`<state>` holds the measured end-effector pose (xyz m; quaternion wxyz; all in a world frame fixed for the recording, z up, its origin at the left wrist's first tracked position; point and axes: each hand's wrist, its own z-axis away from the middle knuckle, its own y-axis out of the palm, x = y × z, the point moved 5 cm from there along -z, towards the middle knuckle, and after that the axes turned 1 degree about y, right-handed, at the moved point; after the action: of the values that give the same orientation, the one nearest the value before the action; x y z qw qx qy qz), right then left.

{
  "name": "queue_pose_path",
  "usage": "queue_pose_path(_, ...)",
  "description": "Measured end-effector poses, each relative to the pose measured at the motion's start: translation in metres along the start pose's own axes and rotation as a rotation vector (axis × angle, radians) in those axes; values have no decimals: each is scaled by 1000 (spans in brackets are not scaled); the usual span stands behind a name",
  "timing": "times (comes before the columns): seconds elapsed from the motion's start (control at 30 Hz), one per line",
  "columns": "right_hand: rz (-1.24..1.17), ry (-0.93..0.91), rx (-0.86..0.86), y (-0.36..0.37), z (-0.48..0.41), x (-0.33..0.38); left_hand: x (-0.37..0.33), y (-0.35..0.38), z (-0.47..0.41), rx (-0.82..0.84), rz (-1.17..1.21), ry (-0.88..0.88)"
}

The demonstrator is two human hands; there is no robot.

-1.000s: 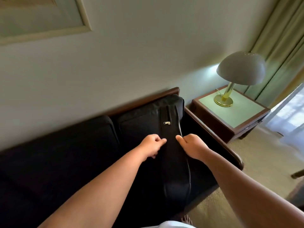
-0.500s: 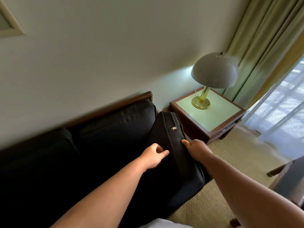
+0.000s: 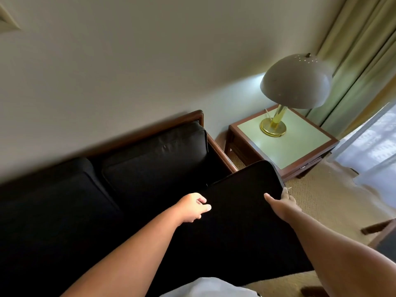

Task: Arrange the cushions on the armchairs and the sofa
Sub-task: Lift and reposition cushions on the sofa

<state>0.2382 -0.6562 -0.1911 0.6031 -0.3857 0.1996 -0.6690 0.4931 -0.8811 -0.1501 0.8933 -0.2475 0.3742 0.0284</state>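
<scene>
Head view: the black cushion (image 3: 242, 224) lies tilted over the sofa's (image 3: 150, 161) right end. The right hand (image 3: 283, 203) clamps the cushion's far edge, thumb on top; the left hand (image 3: 193, 207), fingers curled, seems to pinch its dark face.

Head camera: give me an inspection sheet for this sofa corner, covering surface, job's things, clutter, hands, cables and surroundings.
Surface: black sofa with a wooden frame; back cushions sit against it.
Job's things: loose black cushion held over the sofa end nearest the side table.
Clutter: nothing seen.
Hands: left hand grips the cushion's left edge; right hand grips its right edge.
Cables: thin pale cord by the lamp base.
Surroundings: lamp on side table; curtains; carpet.
</scene>
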Motion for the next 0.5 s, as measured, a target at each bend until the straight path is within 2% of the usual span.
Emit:
queue_pose_path(0.13,-50,-76,59,8,-10,3,9,-2,-9,-17,-12,-57)
queue_pose_path(0.3,123,-164,42,31,5,58,17,-9,-8,25,-208,-67)
queue_pose_path(0.5,61,-507,269,91,50,151,61,-42,10,-18,-227,-134)
